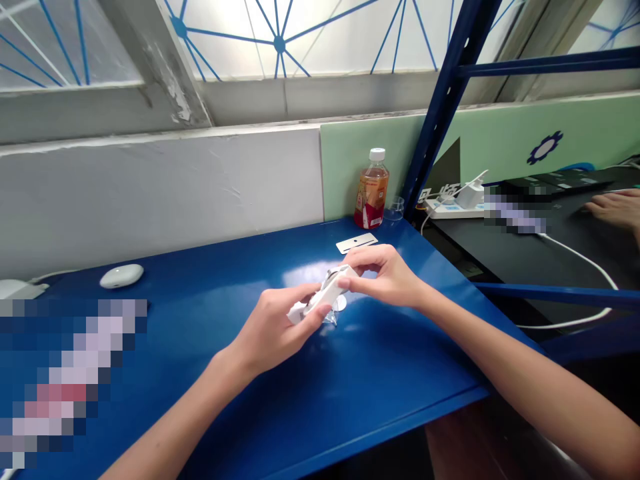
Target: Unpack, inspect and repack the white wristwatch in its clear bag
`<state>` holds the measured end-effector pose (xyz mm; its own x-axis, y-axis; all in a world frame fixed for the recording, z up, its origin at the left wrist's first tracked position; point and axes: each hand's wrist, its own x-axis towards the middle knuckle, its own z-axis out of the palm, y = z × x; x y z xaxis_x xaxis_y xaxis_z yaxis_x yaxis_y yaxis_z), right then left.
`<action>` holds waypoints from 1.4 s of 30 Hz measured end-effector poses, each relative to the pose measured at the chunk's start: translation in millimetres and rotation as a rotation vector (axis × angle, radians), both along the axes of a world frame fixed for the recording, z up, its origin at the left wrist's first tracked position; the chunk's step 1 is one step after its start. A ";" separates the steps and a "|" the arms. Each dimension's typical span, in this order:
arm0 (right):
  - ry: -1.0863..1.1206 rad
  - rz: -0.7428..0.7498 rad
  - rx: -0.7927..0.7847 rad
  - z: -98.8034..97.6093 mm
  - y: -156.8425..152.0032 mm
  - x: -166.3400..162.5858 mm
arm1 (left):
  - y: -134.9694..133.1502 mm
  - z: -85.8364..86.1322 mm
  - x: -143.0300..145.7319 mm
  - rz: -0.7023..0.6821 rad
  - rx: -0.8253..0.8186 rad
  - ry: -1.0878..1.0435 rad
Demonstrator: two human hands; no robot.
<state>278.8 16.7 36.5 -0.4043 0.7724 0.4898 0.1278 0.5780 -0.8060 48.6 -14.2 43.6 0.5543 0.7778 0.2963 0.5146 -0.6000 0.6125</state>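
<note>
Between my two hands, just above the blue table, is a small white box-like object with a slim, bar-shaped side; its exact kind is unclear. My left hand grips its lower left end, thumb along the near side. At the upper right end, my right hand pinches it between thumb and fingers. Below the object, a small round white piece and a bit of shiny clear material show, partly hidden. A flat white card with a dark slot lies just beyond my right hand.
A drink bottle and a clear cup stand at the back corner. Left lie a white mouse and a blurred item. A blue metal post rises right; beyond it are a power strip and another person's hand.
</note>
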 end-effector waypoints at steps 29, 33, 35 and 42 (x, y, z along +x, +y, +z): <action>-0.547 -0.227 0.046 -27.2 7.8 -4.3 | 9.8 -42.2 -36.3 0.079 0.257 0.272; -0.762 -0.239 0.210 -27.5 7.6 -2.6 | 9.9 -42.9 -35.6 0.078 0.251 0.285; -0.836 -0.251 0.237 -24.4 9.0 1.0 | 9.5 -42.5 -35.4 0.078 0.243 0.291; -0.781 -0.095 0.273 -8.5 14.0 18.4 | 9.4 -42.3 -33.8 0.084 0.210 0.296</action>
